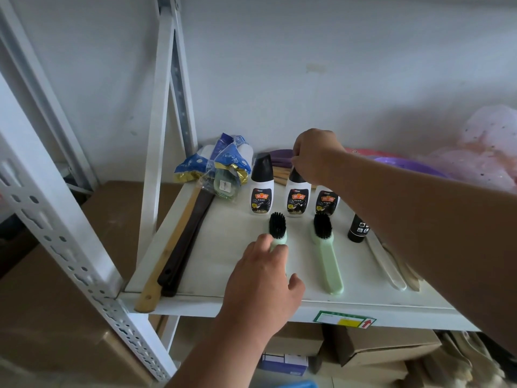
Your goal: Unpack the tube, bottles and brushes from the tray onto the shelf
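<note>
- Shelf (223, 242): white board on a slotted metal rack; every task item in view stands or lies on it. The tray does not appear in view.
- Long-handled tools (179, 247), one pale wood, one dark: along the shelf's left edge, well clear of both hands.
- Packaged goods (221, 169): blue-and-gold wrappers, rear left corner.
- Left bottle (262, 189): upright, black cap, free of any hand.
- Left hand (260, 278): palm down over the left brush (277, 231), fingers curled onto its green handle. Bristle head projects beyond the fingertips. Long axis runs front to back, handle toward the person.
- Middle bottle (297, 197): upright; its cap is covered by the right hand.
- Right hand (313, 155): reaches in from the right, fingers closed down on that cap from above. Judged the nearer hand for the whole bottle row.
- Right brush (327, 256): parallel to the left brush, bristles rearward, untouched, between the two arms.
- Right bottle (326, 203): upright, partly hidden behind the right forearm.
- Black tube (358, 231): just beside that forearm; standing or tilted cannot be told.
- Pale utensils (391, 264): lying near the shelf's right front, under the arm.
</note>
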Demonstrator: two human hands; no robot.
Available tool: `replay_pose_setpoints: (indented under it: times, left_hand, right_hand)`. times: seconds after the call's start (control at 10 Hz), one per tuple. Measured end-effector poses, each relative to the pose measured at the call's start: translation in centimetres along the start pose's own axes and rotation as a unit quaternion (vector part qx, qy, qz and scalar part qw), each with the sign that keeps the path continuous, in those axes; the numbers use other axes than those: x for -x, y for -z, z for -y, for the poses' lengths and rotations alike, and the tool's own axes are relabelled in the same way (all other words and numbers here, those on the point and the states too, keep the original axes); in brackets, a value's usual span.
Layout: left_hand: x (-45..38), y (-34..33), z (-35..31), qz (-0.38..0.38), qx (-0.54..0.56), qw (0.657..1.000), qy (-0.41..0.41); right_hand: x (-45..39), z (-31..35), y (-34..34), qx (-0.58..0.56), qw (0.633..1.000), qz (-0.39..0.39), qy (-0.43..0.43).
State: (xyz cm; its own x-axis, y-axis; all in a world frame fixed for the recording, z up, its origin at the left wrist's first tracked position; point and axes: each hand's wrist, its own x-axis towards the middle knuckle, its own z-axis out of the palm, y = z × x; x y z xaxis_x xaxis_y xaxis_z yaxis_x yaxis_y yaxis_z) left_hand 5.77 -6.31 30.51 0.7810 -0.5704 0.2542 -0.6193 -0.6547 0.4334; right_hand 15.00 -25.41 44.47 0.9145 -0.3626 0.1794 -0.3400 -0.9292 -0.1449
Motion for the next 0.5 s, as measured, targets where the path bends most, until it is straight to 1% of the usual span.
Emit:
replay_pose_setpoints:
  times: [0.2,0.4,0.5]
  left_hand:
    - [-0.2,0.3,-0.2,-0.004,0.003,1.0,0.004]
    - [-0.3,1.0,-0.2,-0.021,0.012,1.0,-0.005]
    - [0.2,1.6,-0.3,-0.029,0.013,0.999,0.0]
  right_hand:
    - [1.2,0.3,0.4,0.006,1.0,-0.015,-0.008]
    - [2.7,-0.2,1.3,-0.077,0.996,-0.036,-0.022]
    - [4.0,-0.5,1.7,-0.159,0.984,-0.075,-0.017]
